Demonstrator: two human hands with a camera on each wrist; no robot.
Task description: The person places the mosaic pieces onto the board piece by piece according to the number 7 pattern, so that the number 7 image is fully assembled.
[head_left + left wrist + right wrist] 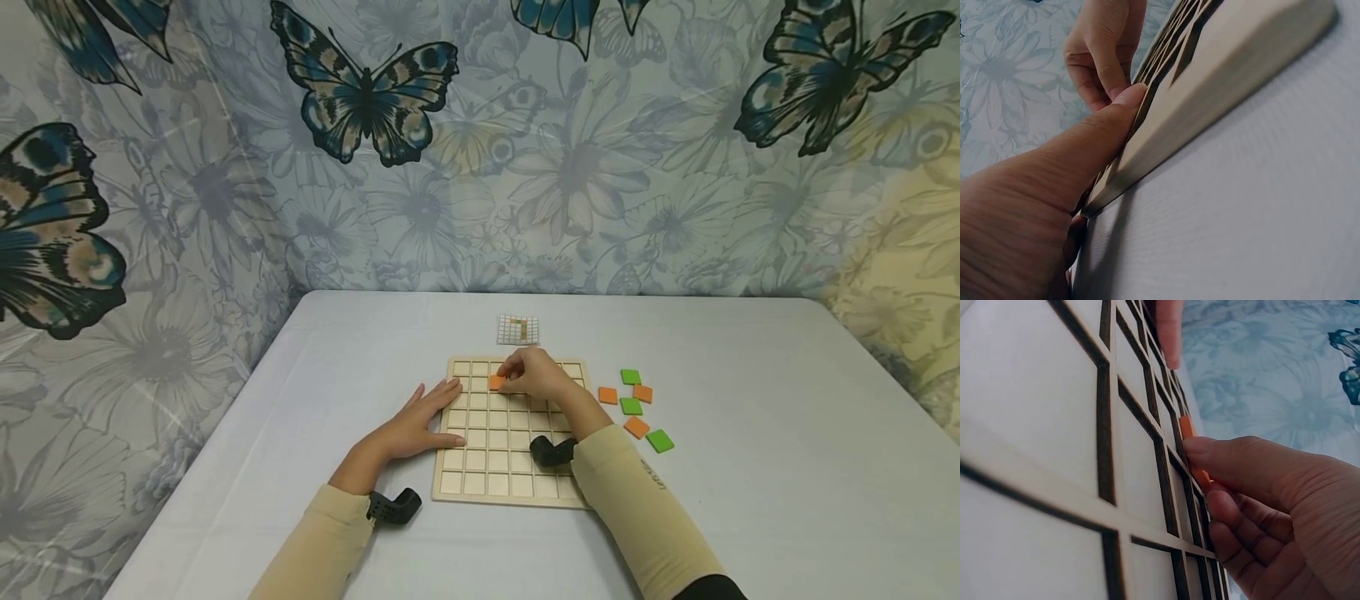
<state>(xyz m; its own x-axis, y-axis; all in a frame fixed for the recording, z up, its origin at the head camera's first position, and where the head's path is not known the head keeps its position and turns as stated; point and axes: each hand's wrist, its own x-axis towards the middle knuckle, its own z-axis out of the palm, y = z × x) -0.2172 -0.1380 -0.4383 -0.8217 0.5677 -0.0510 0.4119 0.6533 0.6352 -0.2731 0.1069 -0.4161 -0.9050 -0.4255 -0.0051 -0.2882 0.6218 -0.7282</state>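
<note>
A wooden grid board (474, 422) with recessed square cells lies on the white table. With thumb and fingers, my right hand (536, 375) pinches an orange square tile (496, 382) near the board's far edge. In the right wrist view, the thumb presses on the tile (1187, 428), which is tilted in its cell; the fingers partly cover it. My left hand (408, 429) rests on the board's left side, fingers spread. The left wrist view has its thumb (1130, 97) lying over the board's rim (1191, 103).
Right of the board lie several loose tiles, among them a green one (630, 377) and an orange one (637, 427). A small card (517, 330) with a printed grid and coloured squares sits beyond the far edge. Butterfly-patterned cloth (420, 225) hangs behind the table (787, 467).
</note>
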